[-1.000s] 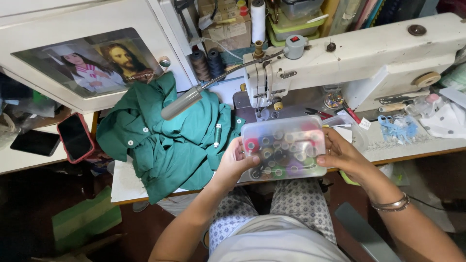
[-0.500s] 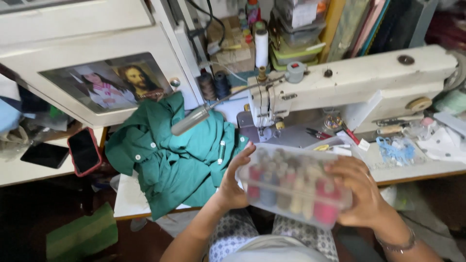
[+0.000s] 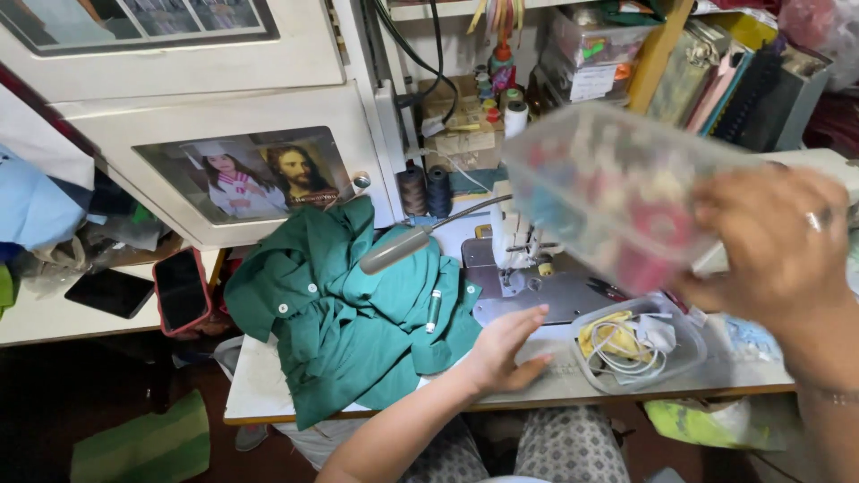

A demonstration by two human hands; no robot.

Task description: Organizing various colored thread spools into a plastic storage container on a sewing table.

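Note:
My right hand (image 3: 774,246) grips a clear plastic box (image 3: 608,192) full of coloured thread spools, lifted high and close to the camera, blurred. It hides most of the white sewing machine (image 3: 519,241) behind it. My left hand (image 3: 506,349) is free, fingers spread, resting flat on the white table (image 3: 259,385) just right of a crumpled green shirt (image 3: 349,313) with white buttons. A grey gooseneck lamp (image 3: 398,249) hangs over the shirt.
A shallow clear tray (image 3: 684,344) holding a coiled white cable and yellow bits lies right of my left hand. Two phones (image 3: 181,288) lie on the left shelf. Dark thread cones (image 3: 425,190) stand behind the machine. A white cabinet with pictures stands at the back left.
The spool box went from both hands in front of me up and to the right in my right hand alone. My left hand let go and dropped to the table.

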